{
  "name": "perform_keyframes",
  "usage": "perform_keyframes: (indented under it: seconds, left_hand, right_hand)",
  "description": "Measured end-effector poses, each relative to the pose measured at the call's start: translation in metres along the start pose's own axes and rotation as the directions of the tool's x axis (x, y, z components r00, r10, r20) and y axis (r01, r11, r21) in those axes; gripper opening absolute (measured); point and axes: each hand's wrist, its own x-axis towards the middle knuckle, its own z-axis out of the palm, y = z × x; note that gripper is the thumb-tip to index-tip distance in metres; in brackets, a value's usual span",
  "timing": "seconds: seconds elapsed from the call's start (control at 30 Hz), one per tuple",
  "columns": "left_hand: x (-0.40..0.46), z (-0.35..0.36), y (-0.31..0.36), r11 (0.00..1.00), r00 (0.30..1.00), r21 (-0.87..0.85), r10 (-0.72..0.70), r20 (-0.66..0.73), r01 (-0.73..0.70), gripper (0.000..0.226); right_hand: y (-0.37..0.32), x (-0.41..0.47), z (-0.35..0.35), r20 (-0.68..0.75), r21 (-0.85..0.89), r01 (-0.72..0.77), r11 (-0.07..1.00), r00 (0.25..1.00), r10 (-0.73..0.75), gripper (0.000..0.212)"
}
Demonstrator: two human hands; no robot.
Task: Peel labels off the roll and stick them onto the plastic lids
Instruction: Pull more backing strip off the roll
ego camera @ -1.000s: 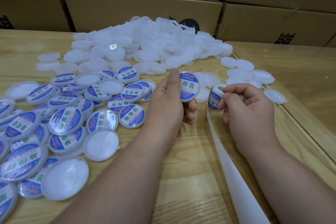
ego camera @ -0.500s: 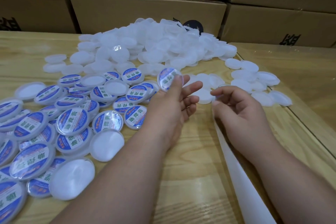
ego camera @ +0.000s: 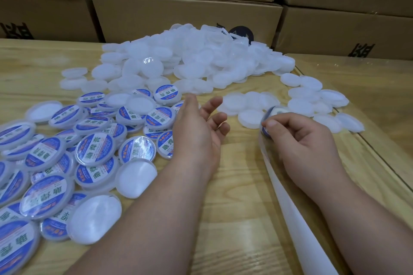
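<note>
From my head camera, my worry sits with the label roll (ego camera: pixel 269 121), which I take as my landmark. My right hand (ego camera: pixel 306 140) has its fingers (ego camera: pixel 273 123) curled round the roll, thumb on top, holding it low over the desk (ego camera: pixel 241 185). The spent backing strip (ego camera: pixel 288 203) trails from the roll back toward me along my right forearm. If I pull the next label off too sharply, I judge it could fold on itself or stick to my skin, and the loose strip could drag across the desk and snag under my wrist. I cannot tell whether a label edge is already lifted; my hand hides it.

My left hand (ego camera: pixel 199 131) is just left of the roll, empty, palm turned inward, its fingers loose and spread wide apart. It needs a blank lid, and the nearest blank lids (ego camera: pixel 245 107) lie just beyond the roll, overlapping one another. Grabbing there could lift two at once or knock them about. The big heap of blank lids (ego camera: pixel 196 60) is further beyond the roll, against the cardboard boxes (ego camera: pixel 185 11).

The labelled lids (ego camera: pixel 96 147) are spread well to the left of the roll, some upside down, piled loosely. If I toss finished ones there carelessly, a blank could get buried among them and go unlabelled.
</note>
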Motion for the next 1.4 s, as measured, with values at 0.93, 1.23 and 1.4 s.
perform_keyframes:
  seconds: [0.93, 1.23, 1.4]
  left_hand:
    - [-0.019, -0.011, -0.034, -0.188, 0.804, 0.795, 0.043, 0.593, -0.576, 0.040]
    - [-0.017, -0.011, -0.034, -0.174, 0.755, 0.742, -0.012, 0.656, -0.648, 0.066]
    - [-0.019, -0.010, -0.034, -0.061, 0.739, 0.739, 0.022, 0.673, -0.671, 0.045]
  right_hand:
    - [0.008, 0.007, -0.005, -0.152, -0.116, -0.098, 0.988, 0.985, 0.080, 0.003]
    - [0.007, 0.006, -0.004, -0.061, -0.232, -0.089, 0.969, 0.995, 0.077, 0.009]
    - [0.005, 0.005, -0.005, -0.075, -0.178, -0.141, 0.974, 0.989, 0.130, 0.024]
